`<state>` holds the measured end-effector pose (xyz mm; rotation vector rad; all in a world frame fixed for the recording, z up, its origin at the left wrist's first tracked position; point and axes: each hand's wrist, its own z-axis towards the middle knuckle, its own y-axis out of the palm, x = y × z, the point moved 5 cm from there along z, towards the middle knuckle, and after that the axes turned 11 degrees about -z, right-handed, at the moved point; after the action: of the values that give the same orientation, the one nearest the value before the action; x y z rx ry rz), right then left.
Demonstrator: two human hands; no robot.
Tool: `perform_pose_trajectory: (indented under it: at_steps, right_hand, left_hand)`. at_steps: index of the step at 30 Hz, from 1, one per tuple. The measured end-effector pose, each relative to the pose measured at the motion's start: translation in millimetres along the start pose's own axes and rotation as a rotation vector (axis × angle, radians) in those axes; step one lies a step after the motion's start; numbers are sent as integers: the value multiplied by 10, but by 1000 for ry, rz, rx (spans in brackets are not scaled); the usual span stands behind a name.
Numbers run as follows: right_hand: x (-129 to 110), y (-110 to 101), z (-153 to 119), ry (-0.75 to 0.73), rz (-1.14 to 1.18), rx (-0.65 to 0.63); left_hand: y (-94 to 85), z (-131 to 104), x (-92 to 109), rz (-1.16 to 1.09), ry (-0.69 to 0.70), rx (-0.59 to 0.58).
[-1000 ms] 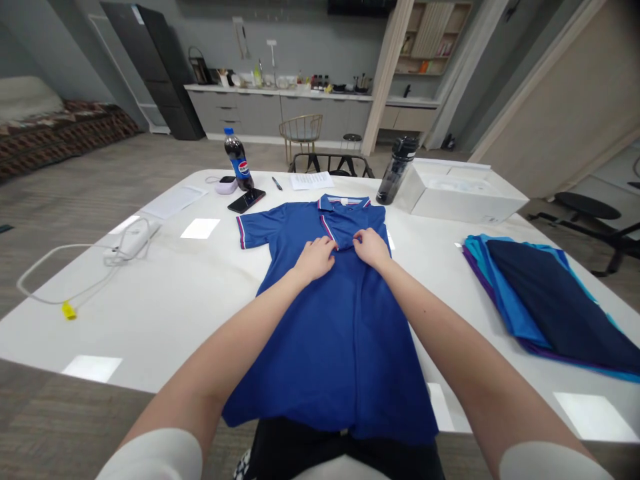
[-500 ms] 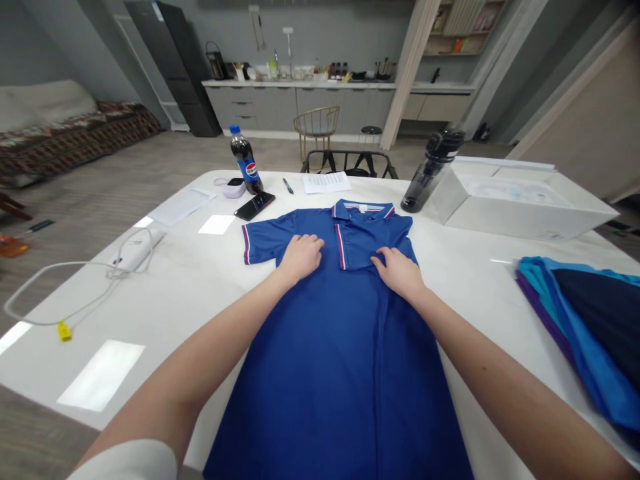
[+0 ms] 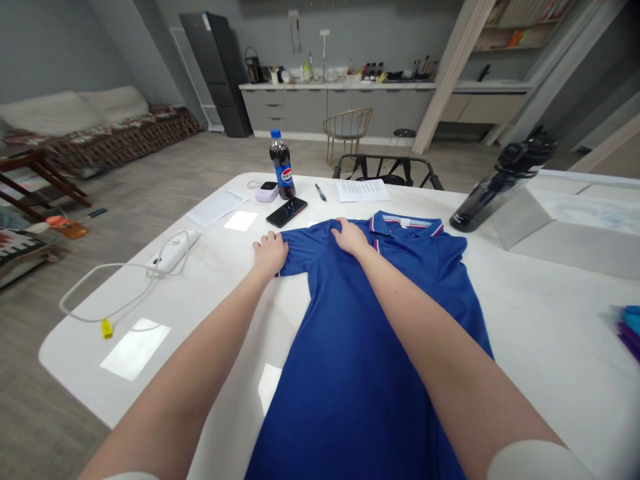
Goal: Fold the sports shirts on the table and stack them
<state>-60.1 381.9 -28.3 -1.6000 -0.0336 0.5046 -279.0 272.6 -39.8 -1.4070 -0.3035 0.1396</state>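
A blue polo shirt [image 3: 350,347] lies spread on the white table [image 3: 220,267], its collar at the far end. My left hand [image 3: 271,255] is closed on the cuff of the left-side sleeve, covering most of its striped edge. At the shoulder of that same sleeve, my right hand [image 3: 349,236] pinches the fabric between thumb and fingers. The right-side sleeve is folded inward over the chest, partly hidden behind my right forearm.
Beyond the shirt are a phone [image 3: 287,212], a cola bottle [image 3: 283,167], a pen [image 3: 321,192] and a printed sheet [image 3: 363,190]. A dark bottle [image 3: 480,193] and white box [image 3: 575,233] stand right; a power strip [image 3: 173,252] with cable lies left.
The view has swung left. My left hand has moved from the chest to the sleeve cuff, and my right hand has gone left from the folded sleeve to the shoulder.
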Motion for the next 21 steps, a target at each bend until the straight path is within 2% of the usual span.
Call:
perform_pose_trajectory:
  at_steps: [2, 7, 11, 14, 16, 18, 21]
  right_hand:
    - [20, 53, 102, 77, -49, -20]
    - [-1, 149, 212, 38, -160, 3]
    - [-14, 143, 245, -1, -114, 3]
    - [9, 27, 242, -62, -28, 77]
    - [67, -96, 228, -97, 78, 167]
    - [181, -232, 212, -117, 215, 242]
    - [522, -448, 169, -85, 460, 285]
  left_hand:
    - [32, 10, 0, -8, -21, 36]
    - [10, -7, 40, -51, -43, 68]
    - [-138, -71, 76, -147, -91, 86]
    - [-365, -123, 146, -395, -144, 134]
    - [-606, -143, 317, -573, -83, 196]
    - [-885, -156, 625, -719, 31, 254]
    - [-1176, -180, 1350, -904, 206, 236]
